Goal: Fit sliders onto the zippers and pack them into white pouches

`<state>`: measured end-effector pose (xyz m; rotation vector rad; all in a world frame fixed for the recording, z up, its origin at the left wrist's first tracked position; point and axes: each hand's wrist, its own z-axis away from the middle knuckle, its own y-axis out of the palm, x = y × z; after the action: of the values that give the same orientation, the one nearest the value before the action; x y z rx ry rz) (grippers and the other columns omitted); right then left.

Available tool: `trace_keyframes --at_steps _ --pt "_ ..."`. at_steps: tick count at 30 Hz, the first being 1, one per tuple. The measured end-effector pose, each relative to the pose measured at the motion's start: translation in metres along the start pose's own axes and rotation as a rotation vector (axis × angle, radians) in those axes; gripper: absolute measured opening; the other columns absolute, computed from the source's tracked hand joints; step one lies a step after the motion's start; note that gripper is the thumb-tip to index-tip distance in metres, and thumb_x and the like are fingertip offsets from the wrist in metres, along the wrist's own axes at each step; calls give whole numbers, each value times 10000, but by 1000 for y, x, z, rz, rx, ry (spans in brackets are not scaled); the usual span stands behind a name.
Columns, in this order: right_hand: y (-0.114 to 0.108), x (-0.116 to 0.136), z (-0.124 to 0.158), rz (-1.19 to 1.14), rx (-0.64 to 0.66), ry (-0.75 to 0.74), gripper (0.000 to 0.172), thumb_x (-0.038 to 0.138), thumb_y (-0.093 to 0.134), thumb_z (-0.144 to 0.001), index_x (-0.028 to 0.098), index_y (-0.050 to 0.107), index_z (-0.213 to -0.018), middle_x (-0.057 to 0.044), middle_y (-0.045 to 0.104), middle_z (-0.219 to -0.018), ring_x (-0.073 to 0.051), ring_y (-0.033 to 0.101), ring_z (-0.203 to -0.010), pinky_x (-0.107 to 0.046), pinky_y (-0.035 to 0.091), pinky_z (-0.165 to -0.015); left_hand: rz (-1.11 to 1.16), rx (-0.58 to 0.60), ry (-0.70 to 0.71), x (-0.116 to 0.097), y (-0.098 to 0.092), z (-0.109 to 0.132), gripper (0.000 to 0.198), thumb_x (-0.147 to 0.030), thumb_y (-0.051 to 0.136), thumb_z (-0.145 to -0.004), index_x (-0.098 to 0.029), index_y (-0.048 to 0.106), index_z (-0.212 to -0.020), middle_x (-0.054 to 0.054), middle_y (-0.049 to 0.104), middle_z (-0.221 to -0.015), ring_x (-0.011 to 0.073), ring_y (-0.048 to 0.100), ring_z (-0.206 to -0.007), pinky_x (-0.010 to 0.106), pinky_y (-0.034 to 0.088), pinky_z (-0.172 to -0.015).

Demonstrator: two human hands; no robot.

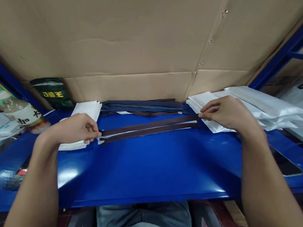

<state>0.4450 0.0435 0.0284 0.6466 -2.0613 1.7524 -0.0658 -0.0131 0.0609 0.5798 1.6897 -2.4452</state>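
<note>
Two long dark brown strips point(149, 127) lie side by side across the blue table point(143, 168). My left hand point(74, 129) pinches their left ends, fingers closed. My right hand point(226, 112) pinches the right ends, fingers closed over the strip tips. Behind the strips, against the cardboard wall, a pile of more dark strips point(143, 108) is stacked. A small stack of white sheets point(85, 113) lies under and behind my left hand.
A larger stack of white packets point(265, 108) sits at the right rear. A plastic bottle point(17, 107) and a green packet point(51, 92) lie at the left. Cardboard panels point(139, 36) wall the back; a blue shelf frame point(293, 43) rises at right.
</note>
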Motion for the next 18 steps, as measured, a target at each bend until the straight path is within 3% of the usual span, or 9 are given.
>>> trace_keyframes --at_steps 7,12,18 --pt "19 -14 -15 36 235 -93 122 260 797 -807 231 830 -920 -44 816 -810 -236 766 -726 -366 595 -683 -47 46 -53 -4 11 -10 281 -475 691 -816 -262 708 -633 -11 724 -599 190 685 -553 276 495 -605" --pt "24 -13 -17 76 199 -132 97 295 794 -809 238 824 -881 -26 809 -775 -238 779 -749 -353 594 -697 -112 32 -82 -7 15 -15 255 -406 642 -830 -252 653 -627 -8 718 -580 200 699 -549 297 508 -649" --pt "22 -13 -17 51 136 -137 103 313 787 -838 237 813 -902 -41 813 -801 -253 780 -779 -372 590 -725 -45 103 -115 -2 18 -13 197 -391 662 -768 -251 650 -631 -4 727 -594 214 704 -541 297 491 -620"
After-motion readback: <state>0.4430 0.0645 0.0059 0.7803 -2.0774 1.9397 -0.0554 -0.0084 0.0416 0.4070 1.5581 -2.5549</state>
